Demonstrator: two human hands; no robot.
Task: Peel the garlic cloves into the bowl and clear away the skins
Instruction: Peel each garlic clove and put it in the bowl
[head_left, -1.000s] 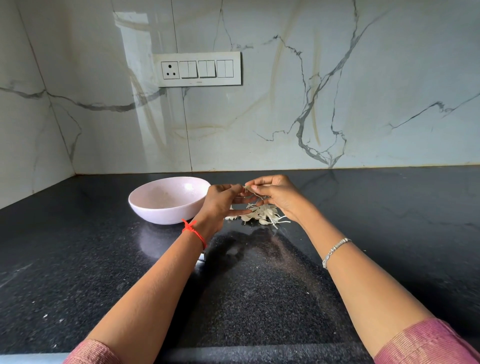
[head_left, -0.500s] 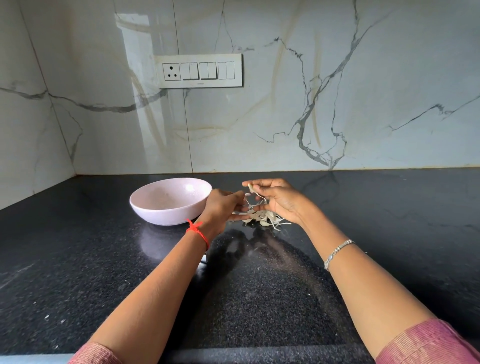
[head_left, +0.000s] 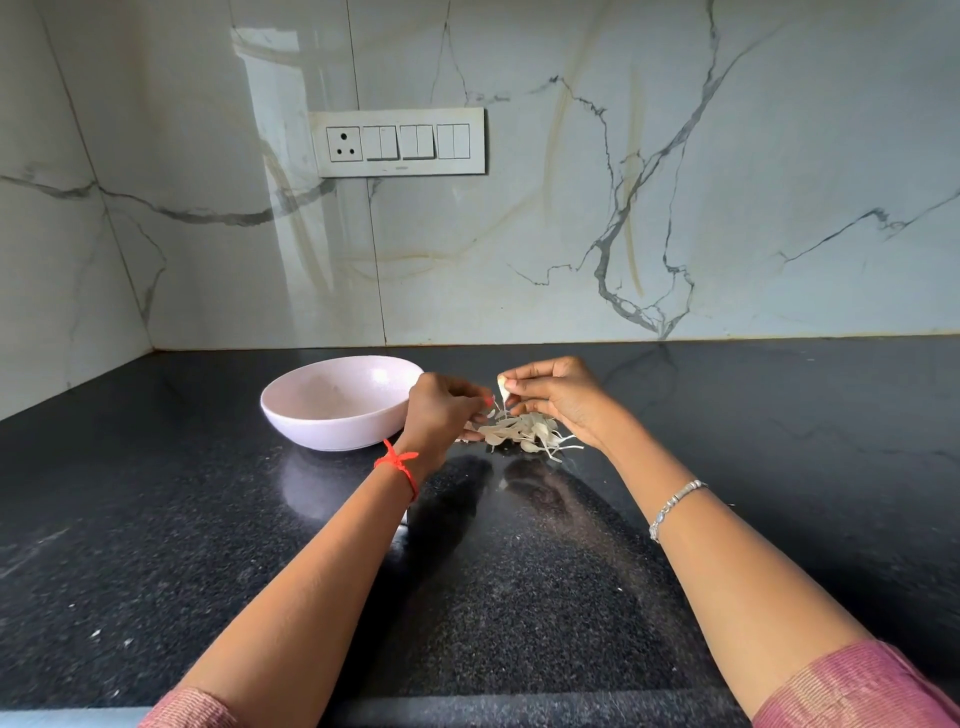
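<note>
My right hand pinches a small pale garlic clove between thumb and fingertips, just above a heap of papery skins on the black counter. My left hand, a red thread on its wrist, sits close to the left of the clove with fingers curled and pinches a strip of skin that trails off the clove. The pale pink bowl stands just left of my left hand; its inside shows no cloves from this angle.
The dark speckled counter runs to a marble wall behind, with a corner at the left. A white switch panel is mounted on the wall above the bowl. Tiny skin flecks lie on the near left counter.
My hands have drawn slightly apart and a strip of skin has pulled off the clove. The clove now shows bare at my right fingertips.
</note>
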